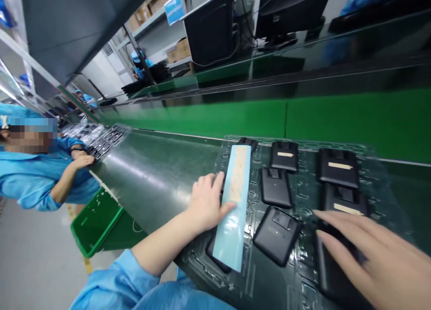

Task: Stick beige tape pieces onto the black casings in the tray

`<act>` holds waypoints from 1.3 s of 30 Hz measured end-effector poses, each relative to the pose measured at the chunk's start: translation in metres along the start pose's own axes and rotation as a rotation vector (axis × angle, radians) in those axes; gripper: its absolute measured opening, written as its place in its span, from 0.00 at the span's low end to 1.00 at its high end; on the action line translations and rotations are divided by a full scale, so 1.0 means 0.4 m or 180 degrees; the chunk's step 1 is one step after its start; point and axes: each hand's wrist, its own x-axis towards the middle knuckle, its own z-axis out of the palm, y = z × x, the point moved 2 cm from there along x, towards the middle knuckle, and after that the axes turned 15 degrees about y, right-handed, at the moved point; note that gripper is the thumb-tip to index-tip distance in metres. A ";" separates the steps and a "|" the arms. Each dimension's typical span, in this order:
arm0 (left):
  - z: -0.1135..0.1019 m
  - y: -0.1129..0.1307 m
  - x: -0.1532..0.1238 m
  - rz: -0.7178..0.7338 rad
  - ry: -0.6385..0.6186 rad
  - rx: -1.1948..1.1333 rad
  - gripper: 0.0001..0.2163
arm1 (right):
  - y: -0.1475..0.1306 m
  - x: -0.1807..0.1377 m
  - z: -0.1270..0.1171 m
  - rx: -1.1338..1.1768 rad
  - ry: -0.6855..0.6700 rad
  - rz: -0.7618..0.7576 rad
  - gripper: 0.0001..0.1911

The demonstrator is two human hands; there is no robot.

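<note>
**A:** State of hands?

**B:** Left hand (207, 204) pinched on a long, glossy, light-blue strip with cream labels (239, 188), thumb across its face. The strip is over the left side of the clear moulded plastic tray (305, 193). Right hand (317, 223) is over the tray's near right part, fingertips slightly apart, above a black, round-cornered plastic case (332, 274). Contact with it: cannot tell.

**A:** Other cases?

**B:** One black case with a cream label (338, 166) at the tray's far right. One bare black case (278, 236) lies askew in the tray's near middle.

**A:** Good technique here?

**B:** Judgement: hold the strip by its edge, thumb clear of the labels, with little bending. Touch the case lightly; it could slide on the smooth plastic.

**A:** Surface and room?

**B:** Dark green, shiny worktop (151, 166) under the tray, running away to its left; bright green panel (235, 117) behind the tray. Left of the tray, below worktop level: green plastic bin (90, 224). Farther left, a co-worker in light blue (37, 170). Beyond the tray, a black monitor (212, 31).
</note>
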 end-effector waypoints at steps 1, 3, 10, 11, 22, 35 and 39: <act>0.007 0.011 0.003 0.0012 -0.0018 -0.0071 0.33 | -0.031 0.018 0.001 0.0093 0.0097 -0.0252 0.26; 0.025 0.023 0.016 -0.0099 -0.0138 -0.0347 0.38 | -0.079 0.043 0.010 0.0341 0.0114 -0.0397 0.24; 0.055 0.027 0.022 -0.0731 -0.0100 -0.2224 0.39 | -0.105 0.036 0.060 0.1197 -0.0681 0.1390 0.28; 0.052 0.036 0.010 -0.0778 -0.0122 -0.2605 0.39 | -0.103 0.033 0.060 0.1283 -0.0743 0.1655 0.29; -0.001 0.147 -0.068 0.0600 0.0667 -0.3398 0.15 | -0.119 0.009 -0.017 0.2029 0.0116 0.2714 0.25; 0.049 0.160 -0.081 0.0537 0.0482 -0.3194 0.10 | -0.127 -0.012 -0.050 0.1069 0.0286 0.0807 0.07; 0.045 0.154 -0.079 0.0627 0.0387 -0.2884 0.11 | -0.134 -0.023 -0.045 0.1023 0.0394 0.0603 0.07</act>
